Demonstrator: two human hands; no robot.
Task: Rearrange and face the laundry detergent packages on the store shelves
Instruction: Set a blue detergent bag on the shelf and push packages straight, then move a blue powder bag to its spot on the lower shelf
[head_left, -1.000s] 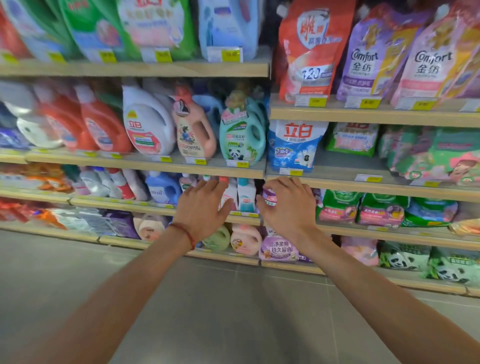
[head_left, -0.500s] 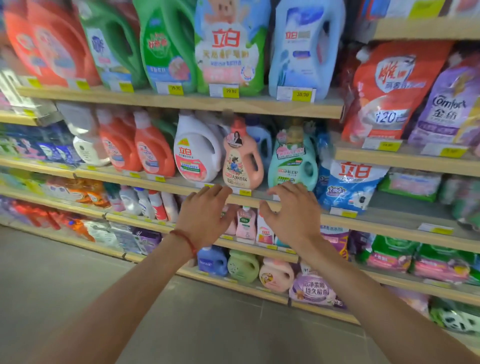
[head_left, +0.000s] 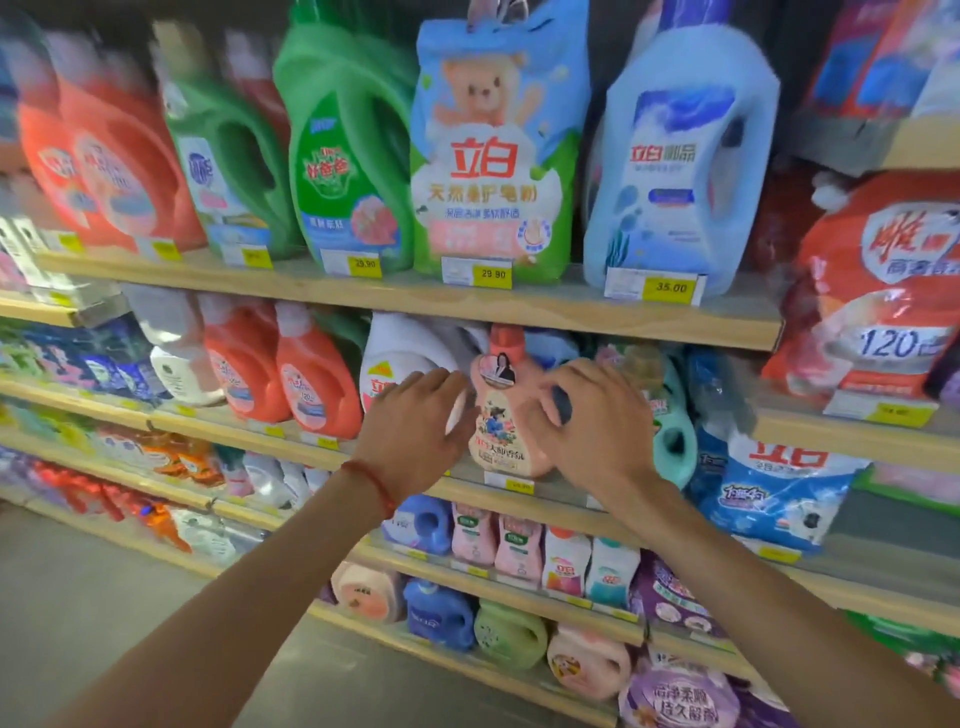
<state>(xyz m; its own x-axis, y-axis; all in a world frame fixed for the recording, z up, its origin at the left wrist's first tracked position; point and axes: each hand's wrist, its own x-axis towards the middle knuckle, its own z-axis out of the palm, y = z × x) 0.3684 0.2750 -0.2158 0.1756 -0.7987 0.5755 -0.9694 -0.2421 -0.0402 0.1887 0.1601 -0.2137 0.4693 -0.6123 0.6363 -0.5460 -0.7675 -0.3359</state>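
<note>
A peach-pink detergent bottle (head_left: 501, 426) with a round portrait sticker stands upright on the second shelf (head_left: 550, 488). My left hand (head_left: 415, 426), with a red string at the wrist, is spread in front of the white bottle (head_left: 395, 358) just left of it. My right hand (head_left: 592, 421) reaches at the peach bottle's handle side with fingers apart, and I see no closed grip. This hand partly hides a teal bottle (head_left: 672, 447).
The top shelf holds a bear-print pouch (head_left: 493, 156), a light blue jug (head_left: 680, 171) and green jugs (head_left: 343, 166). Orange bottles (head_left: 311, 384) stand to the left, and a blue-white bag (head_left: 769, 493) and a red pouch (head_left: 883, 291) to the right. Lower shelves carry small bottles. The grey floor (head_left: 104, 597) lies below left.
The view has tilted up and come closer to the shelves. Both hands have risen from the lower shelf edge to either side of the peach bottle.
</note>
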